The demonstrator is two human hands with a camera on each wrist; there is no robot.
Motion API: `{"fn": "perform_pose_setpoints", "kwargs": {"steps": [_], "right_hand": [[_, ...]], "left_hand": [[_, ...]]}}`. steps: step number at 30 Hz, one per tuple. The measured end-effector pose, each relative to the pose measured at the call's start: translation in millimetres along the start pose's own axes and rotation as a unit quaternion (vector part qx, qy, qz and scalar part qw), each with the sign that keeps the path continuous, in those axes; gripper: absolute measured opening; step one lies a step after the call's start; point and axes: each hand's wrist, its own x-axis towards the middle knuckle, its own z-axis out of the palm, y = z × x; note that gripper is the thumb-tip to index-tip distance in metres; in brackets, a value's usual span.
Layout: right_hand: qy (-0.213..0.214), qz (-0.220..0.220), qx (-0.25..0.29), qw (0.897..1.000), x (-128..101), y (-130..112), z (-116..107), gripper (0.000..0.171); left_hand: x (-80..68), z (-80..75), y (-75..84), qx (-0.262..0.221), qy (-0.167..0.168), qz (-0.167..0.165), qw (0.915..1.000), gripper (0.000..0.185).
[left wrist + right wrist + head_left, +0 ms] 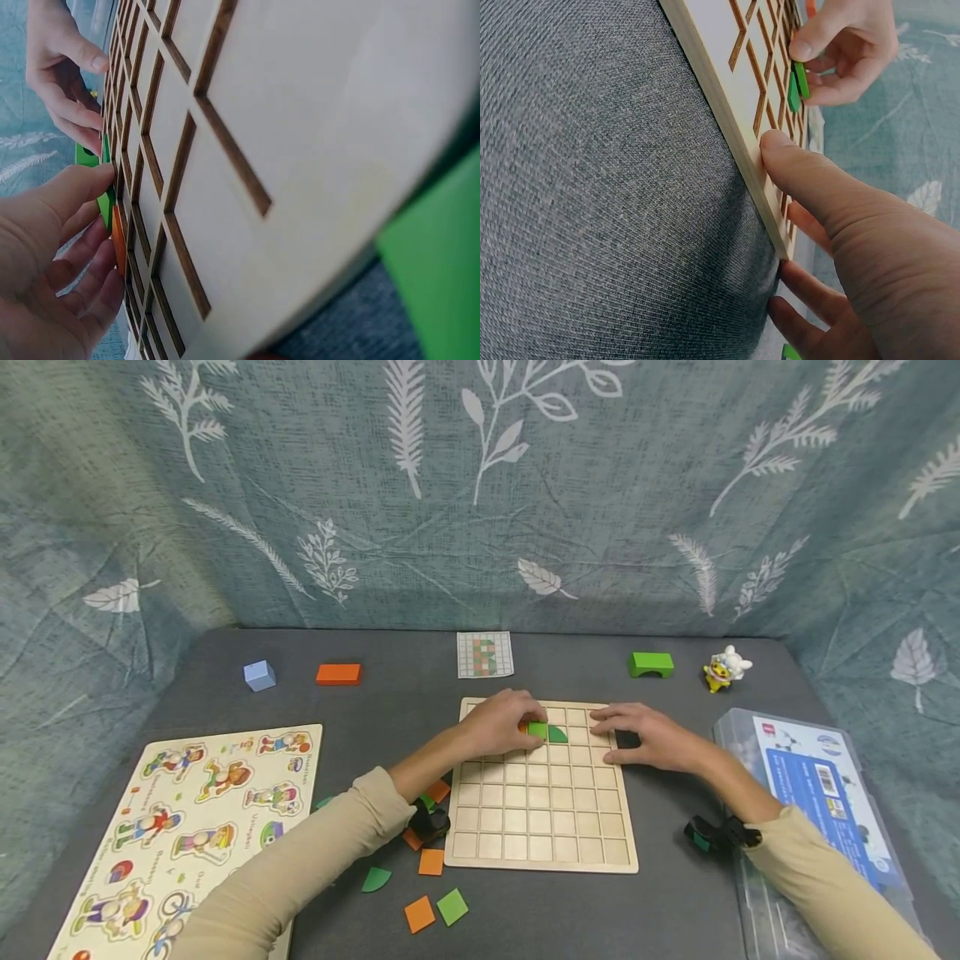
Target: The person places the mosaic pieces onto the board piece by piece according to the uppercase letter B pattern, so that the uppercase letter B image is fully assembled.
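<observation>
We saw a wooden grid board (pixel 542 810) lying flat on the grey surface (pixel 375 710), with both hands at its far rows. The left hand (pixel 501 724) rested on the board's upper left part, its fingers curled down onto a green square tile (pixel 537 730) that sat in a cell of the second row; from the left wrist view the thumb and fingertips (pixel 90 180) pinched the tile's edge, with an orange tile (pixel 118 241) just beside it under the same hand. A green quarter-round tile (pixel 557 735) lay in the cell right next to the square one, between the two hands. The right hand (pixel 647 737) lay spread and flat on the board's upper right corner, thumb pressed on the near edge in the right wrist view, fingers straight and holding nothing.

Loose orange and green tiles (pixel 435 906) lay on the surface near the board's left front corner. Farther off we noted a pattern card (pixel 485 654), an orange block (pixel 338 674), a blue block (pixel 259 676), a green arch block (pixel 651 665), a small toy figure (pixel 724 668), a character puzzle board (pixel 187 827) at the left and a clear plastic box (pixel 810 810) at the right.
</observation>
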Motion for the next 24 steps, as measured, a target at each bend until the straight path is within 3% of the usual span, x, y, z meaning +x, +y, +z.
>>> {"fn": "perform_pose_setpoints", "kwargs": {"steps": [7,11,14,19,24], "right_hand": [[0.007,-0.012,-0.006,1.0,0,-1,3,0.039],[0.004,-0.011,0.0,1.0,2,-2,4,0.04],[0.004,-0.007,0.005,1.0,3,-2,4,0.041],[0.003,0.002,0.007,1.0,2,-2,2,0.041],[0.0,0.003,0.003,1.0,1,-1,1,0.041]], "left_hand": [[-5.0,0.5,0.4,0.0,-0.003,-0.011,0.9999,0.027],[-16.7,-8.6,-2.1,-0.022,-0.003,-0.005,0.9997,0.035],[-34.8,-21.9,-9.8,-0.048,0.0,-0.01,0.9988,0.039],[-76.3,-43.6,-36.1,-0.057,0.027,-0.018,0.9979,0.037],[-121.2,-47.7,-57.7,-0.04,0.065,-0.04,0.9963,0.033]]}}
